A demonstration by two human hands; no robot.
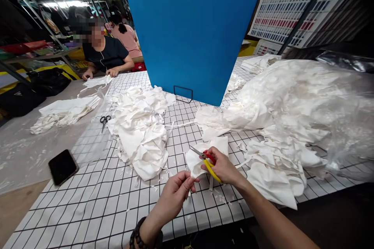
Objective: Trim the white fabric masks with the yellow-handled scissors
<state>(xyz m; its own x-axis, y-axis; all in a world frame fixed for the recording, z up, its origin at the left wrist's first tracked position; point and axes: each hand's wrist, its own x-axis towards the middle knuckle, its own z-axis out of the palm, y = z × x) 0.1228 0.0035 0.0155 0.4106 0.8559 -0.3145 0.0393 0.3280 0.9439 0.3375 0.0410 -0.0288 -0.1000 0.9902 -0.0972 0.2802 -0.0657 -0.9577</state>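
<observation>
My left hand (178,190) pinches the near edge of a white cloth piece (193,163) lying over the checked table cover. In my right hand (223,165) is a pair of scissors (209,163) with one red and one yellow handle. Their blades point up and left above the cloth, and the fingers of that hand are curled round the handles. A crumpled pile of white cloth (140,128) lies to the left of my hands. More white cloth pieces (274,163) are heaped to the right.
A tall blue board (193,31) stands behind my hands. A black phone (63,166) and small dark scissors (104,121) lie on the left. A clear plastic bag (315,97) of white cloth fills the right side. A co-worker (106,52) sits across at the far left.
</observation>
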